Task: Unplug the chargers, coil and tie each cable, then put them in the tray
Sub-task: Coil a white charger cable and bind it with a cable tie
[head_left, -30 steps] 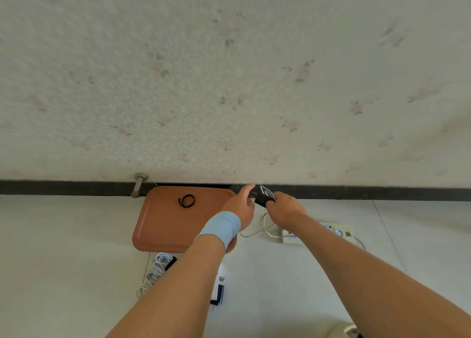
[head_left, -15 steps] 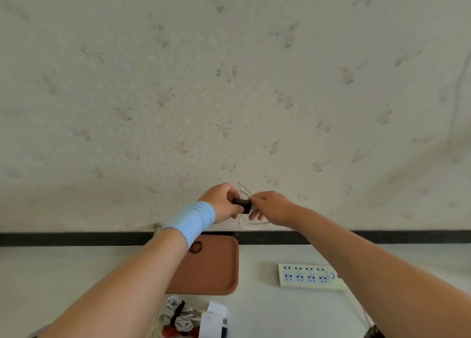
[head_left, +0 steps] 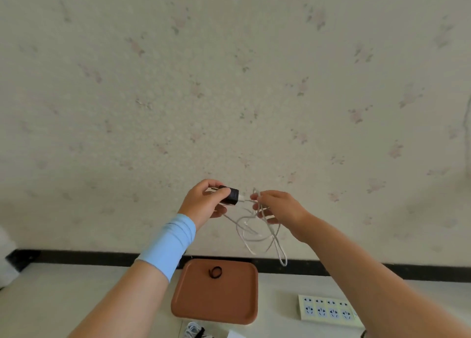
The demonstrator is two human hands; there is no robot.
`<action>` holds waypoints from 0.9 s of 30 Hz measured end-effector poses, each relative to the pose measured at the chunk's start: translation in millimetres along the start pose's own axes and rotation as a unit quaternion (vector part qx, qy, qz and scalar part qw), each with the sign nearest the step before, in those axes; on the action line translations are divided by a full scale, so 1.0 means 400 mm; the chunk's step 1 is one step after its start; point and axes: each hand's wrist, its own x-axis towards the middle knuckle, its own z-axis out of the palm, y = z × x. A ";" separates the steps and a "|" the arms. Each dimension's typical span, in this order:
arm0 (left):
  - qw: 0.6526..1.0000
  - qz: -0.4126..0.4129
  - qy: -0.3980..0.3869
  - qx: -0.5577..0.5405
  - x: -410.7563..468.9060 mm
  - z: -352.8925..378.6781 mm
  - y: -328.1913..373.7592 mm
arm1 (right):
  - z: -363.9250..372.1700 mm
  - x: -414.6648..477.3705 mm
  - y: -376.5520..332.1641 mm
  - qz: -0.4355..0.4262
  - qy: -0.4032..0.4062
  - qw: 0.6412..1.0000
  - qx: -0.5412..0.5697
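Note:
My left hand (head_left: 204, 204) grips a black charger plug (head_left: 230, 196), held up in front of the wall. From the plug runs a white cable (head_left: 257, 235) that hangs in loose loops. My right hand (head_left: 276, 207) pinches the cable close to the plug, with strands draped over its fingers. Below on the floor lies the reddish-brown tray (head_left: 229, 304), holding only a small black tie loop (head_left: 215, 272). At the bottom edge, a coiled white cable with a black tie (head_left: 196, 332) is partly cut off.
A white power strip (head_left: 328, 309) with several sockets lies on the floor right of the tray. A black skirting strip (head_left: 76, 257) runs along the foot of the patterned wall. A pale blue wristband (head_left: 168, 246) sits on my left forearm.
Both hands rose from the floor near the tray and power strip to chest height. They then drew apart, leaving the plug in the left hand and the cable loops hanging from the right.

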 end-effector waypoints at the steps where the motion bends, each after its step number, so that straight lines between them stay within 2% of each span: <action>1: 1.000 0.001 0.005 -0.005 0.003 -0.002 0.005 | 0.002 -0.002 -0.012 -0.022 -0.005 0.999 0.032; 5: 1.000 -0.015 0.015 -0.020 0.027 0.002 0.022 | 0.007 0.002 -0.034 -0.069 -0.052 0.993 0.077; 9: 1.000 -0.001 0.001 0.021 0.044 -0.002 0.024 | -0.015 0.022 -0.032 -0.083 -0.035 0.993 -0.075; 10: 1.000 0.001 -0.002 0.016 0.047 -0.001 0.022 | -0.019 0.028 -0.030 -0.080 -0.036 0.993 -0.081; 13: 0.999 -0.010 -0.002 -0.036 0.051 0.011 0.017 | -0.016 0.031 -0.032 -0.081 -0.075 0.994 0.014; 16: 0.999 -0.011 -0.008 -0.045 0.051 0.020 0.020 | -0.017 0.038 -0.032 -0.098 -0.038 0.994 -0.017; 19: 0.997 -0.049 -0.051 -0.007 0.042 0.030 0.022 | -0.009 0.046 -0.030 -0.118 0.009 0.990 -0.078; 22: 0.992 -0.058 -0.097 0.063 0.031 0.053 0.012 | 0.005 0.048 -0.034 -0.152 0.017 0.986 -0.071; 27: 0.992 -0.055 -0.101 0.058 0.032 0.042 0.024 | 0.001 0.044 -0.055 -0.159 -0.001 0.983 -0.088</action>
